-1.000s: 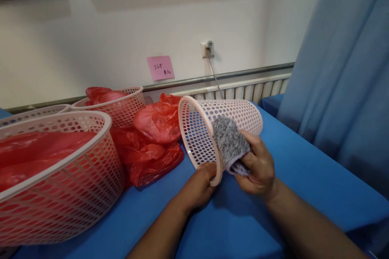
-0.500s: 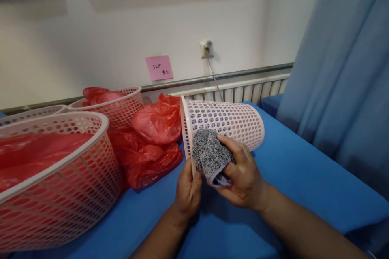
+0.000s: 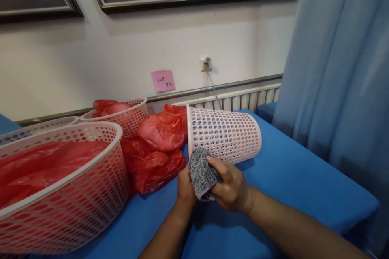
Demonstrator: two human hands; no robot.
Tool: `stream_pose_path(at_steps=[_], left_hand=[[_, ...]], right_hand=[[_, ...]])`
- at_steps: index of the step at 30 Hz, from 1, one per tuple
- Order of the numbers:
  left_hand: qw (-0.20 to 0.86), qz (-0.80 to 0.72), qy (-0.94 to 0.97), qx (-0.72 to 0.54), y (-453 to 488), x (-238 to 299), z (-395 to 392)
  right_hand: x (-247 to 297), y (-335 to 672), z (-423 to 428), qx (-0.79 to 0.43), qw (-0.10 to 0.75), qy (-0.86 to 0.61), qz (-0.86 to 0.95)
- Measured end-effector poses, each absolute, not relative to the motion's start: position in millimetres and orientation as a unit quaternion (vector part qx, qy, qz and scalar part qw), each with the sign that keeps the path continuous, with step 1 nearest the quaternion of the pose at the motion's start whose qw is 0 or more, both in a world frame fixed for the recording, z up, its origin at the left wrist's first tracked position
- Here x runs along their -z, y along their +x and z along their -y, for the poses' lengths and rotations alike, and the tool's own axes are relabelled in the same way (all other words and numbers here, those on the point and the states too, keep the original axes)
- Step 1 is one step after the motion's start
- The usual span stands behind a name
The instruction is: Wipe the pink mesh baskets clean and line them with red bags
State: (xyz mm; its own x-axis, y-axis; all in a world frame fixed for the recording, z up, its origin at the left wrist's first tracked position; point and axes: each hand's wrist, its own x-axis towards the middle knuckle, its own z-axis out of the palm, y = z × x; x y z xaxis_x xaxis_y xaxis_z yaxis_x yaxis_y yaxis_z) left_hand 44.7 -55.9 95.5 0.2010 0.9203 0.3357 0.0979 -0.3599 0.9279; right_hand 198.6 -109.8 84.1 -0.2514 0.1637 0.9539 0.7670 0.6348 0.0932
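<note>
Head view. Small pink perforated basket [image 3: 225,135] lies on its side on the blue table [image 3: 291,178], long axis running left to right, open rim facing left toward the red plastic bags [image 3: 158,145].

Right hand [image 3: 232,184]: fingers curled shut around a grey speckled cloth [image 3: 201,172], thumb on top. The cloth sits just below the basket's rim end, touching or nearly touching its lower wall; contact not resolvable.

Left hand [image 3: 186,184]: just left of the cloth, fingers bent against its near side; how firm the hold is, cannot tell. It lies under the rim.

Both hands are in front of and below the basket; the right is nearer its side wall.

Left: large pink basket [image 3: 60,194] lined with red plastic.
</note>
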Motion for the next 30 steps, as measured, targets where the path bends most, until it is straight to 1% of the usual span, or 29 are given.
stream_pose_path(at_steps=[2,5,8,11,13,15,17,20,22,23,24,26,30], left_hand=[[0.422,-0.389,0.654,-0.493,44.9,-90.4,53.6],[0.438,-0.385,0.659,-0.475,46.3,-82.7,49.4],[0.445,-0.364,0.669,-0.471,48.2,-76.3,44.2],[0.441,-0.351,0.677,-0.474,49.7,-71.3,39.0],[0.435,-0.345,0.684,-0.472,50.5,-69.0,36.6],[0.427,-0.34,0.696,-0.466,51.2,-67.3,35.6],[0.416,-0.336,0.708,-0.461,51.8,-65.5,35.6],[0.398,-0.323,0.725,-0.459,51.5,-61.1,35.8],[0.394,-0.321,0.732,-0.453,50.7,-57.8,35.1],[0.395,-0.326,0.733,-0.447,50.2,-56.5,34.6],[0.397,-0.333,0.733,-0.441,49.7,-55.5,34.0],[0.4,-0.344,0.733,-0.429,49.4,-55.0,33.0],[0.391,-0.334,0.742,-0.43,51.3,-56.9,33.1]], right_hand=[[-81.2,207.4,104.7,0.302,0.523,-0.338,0.722],[-76.6,244.6,88.9,0.291,0.549,-0.458,0.635],[-69.6,295.3,66.4,0.236,0.603,-0.591,0.481],[-62.1,326.3,48.1,0.175,0.629,-0.651,0.387],[-60.1,323.9,44.7,0.164,0.629,-0.649,0.395],[-61.5,303.9,50.4,0.174,0.622,-0.616,0.451],[-65.3,273.3,63.1,0.19,0.609,-0.552,0.537],[-70.8,229.6,84.2,0.205,0.578,-0.407,0.677],[-72.2,215.9,91.2,0.199,0.567,-0.343,0.722],[-72.1,215.9,91.1,0.197,0.567,-0.337,0.725],[-71.6,220.6,88.8,0.197,0.572,-0.351,0.715],[-70.3,242.0,78.2,0.202,0.591,-0.426,0.655],[-70.6,296.4,51.8,0.156,0.655,-0.599,0.434]])
